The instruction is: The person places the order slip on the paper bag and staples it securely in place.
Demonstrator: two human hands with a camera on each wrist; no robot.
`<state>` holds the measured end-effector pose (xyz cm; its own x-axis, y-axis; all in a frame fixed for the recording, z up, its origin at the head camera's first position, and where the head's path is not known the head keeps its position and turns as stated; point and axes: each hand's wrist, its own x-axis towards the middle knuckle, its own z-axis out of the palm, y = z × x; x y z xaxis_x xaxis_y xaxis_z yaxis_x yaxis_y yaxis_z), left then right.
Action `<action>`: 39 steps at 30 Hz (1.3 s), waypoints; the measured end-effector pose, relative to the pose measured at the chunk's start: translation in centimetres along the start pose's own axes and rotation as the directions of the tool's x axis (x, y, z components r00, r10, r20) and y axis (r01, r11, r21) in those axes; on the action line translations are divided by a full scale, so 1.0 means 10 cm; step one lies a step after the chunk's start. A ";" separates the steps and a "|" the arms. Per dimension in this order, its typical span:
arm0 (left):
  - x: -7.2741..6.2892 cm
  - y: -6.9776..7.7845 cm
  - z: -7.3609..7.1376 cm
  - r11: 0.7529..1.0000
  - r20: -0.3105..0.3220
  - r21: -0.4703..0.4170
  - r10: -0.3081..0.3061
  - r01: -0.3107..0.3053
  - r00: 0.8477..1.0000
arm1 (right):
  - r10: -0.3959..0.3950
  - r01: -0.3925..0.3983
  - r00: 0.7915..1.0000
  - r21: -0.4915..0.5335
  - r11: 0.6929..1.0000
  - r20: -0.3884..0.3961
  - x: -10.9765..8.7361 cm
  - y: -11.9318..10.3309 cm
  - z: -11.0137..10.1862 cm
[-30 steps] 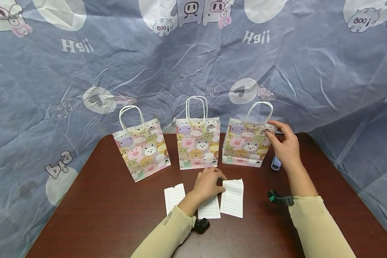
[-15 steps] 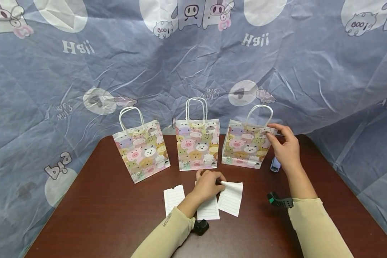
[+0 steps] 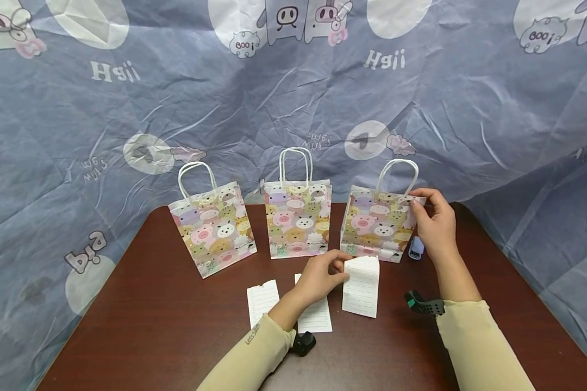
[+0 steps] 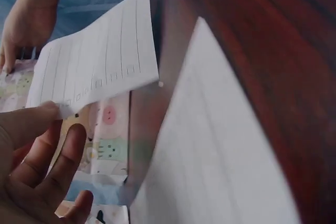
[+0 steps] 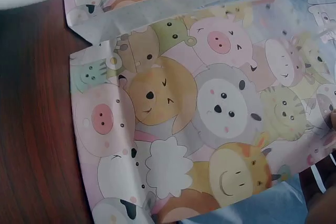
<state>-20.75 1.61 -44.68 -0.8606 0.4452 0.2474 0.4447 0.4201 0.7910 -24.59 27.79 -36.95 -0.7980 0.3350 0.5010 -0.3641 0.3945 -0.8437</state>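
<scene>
In the head view my left hand [image 3: 320, 279] pinches the upper left edge of a lined paper slip [image 3: 361, 288], held raised above the table. The left wrist view has this slip [image 4: 100, 51] between thumb and fingers, a column of small boxes along one side. My right hand [image 3: 436, 225] pinches the top right edge of the right animal-print gift bag [image 3: 378, 225], which stands a little tilted. That bag [image 5: 178, 103] fills the right wrist view, fingers just showing at the right edge. Two more lined slips, a left one [image 3: 263, 301] and a middle one [image 3: 316, 317], lie on the table.
A middle gift bag [image 3: 298, 220] and a left gift bag [image 3: 214, 231] with white handles stand along the back of the dark wooden table [image 3: 151, 326]. A small light-blue object [image 3: 416, 248] lies beside the right bag. Blue printed cloth [image 3: 254, 98] hangs behind.
My left hand has taken hold of the rightmost slip and lifted it off the table, towards the right bag. The right bag has shifted slightly rightward in my right hand's grip.
</scene>
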 end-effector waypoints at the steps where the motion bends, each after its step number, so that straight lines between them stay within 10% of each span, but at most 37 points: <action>1: 0.00 0.02 -0.01 1.000 -0.010 -0.024 0.006 -0.007 1.000 | 0.010 -0.010 1.000 0.012 1.000 0.000 0.00 0.00 0.00; 16: 0.04 0.12 -0.06 0.944 -0.012 -0.253 0.215 -0.211 0.977 | -0.030 0.030 1.000 0.090 0.995 0.002 -0.12 -0.06 -0.09; 24: 0.03 0.22 -0.09 0.957 -0.064 -0.215 0.185 -0.195 0.981 | -0.168 0.167 0.985 0.070 0.984 0.022 -0.16 -0.10 -0.12; 39: -0.02 0.24 -0.15 0.961 -0.198 -0.173 0.180 -0.215 0.964 | -0.149 0.147 0.987 0.024 0.989 0.064 -0.28 -0.19 -0.05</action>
<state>-19.94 1.31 -42.01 -0.7981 0.3486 0.4915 0.5697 0.1710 0.8038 -21.40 26.54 -36.71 -0.7641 0.2171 0.6075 -0.4890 0.4191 -0.7649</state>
